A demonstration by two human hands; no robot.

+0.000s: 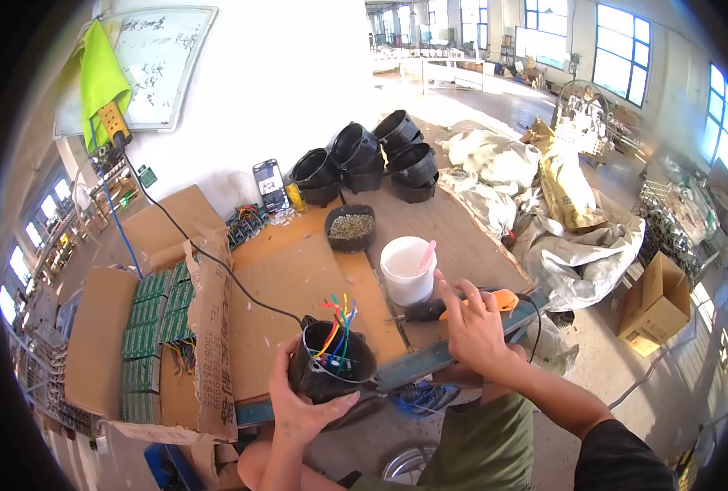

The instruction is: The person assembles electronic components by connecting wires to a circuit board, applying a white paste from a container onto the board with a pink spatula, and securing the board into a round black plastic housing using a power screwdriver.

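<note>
My left hand (pixel 302 409) is wrapped round a black round plastic housing (pixel 364 378) at the table's front edge, tilted toward me. Inside it shows a blue-green circuit board (pixel 331 360), with red, yellow, green and blue wires (pixel 349 315) sticking up past the rim. My right hand (pixel 478 331) is open, fingers apart and bent, just above a corded tool with an orange end (pixel 504 301) and a dark body (pixel 423 311). The hand partly covers that tool; contact is unclear. Close beyond the fingers stands a white tub (pixel 409 286) with a pink stick (pixel 428 254) leaning in it.
A black bowl of small pale pieces (pixel 351 227), stacked black housings (pixel 356 155) and a phone (pixel 271 186) stand farther back. At left, a carton (pixel 216 344) holds green circuit boards (pixel 143 344). A black cable (pixel 216 262) crosses the table; sacks (pixel 581 245) lie to the right.
</note>
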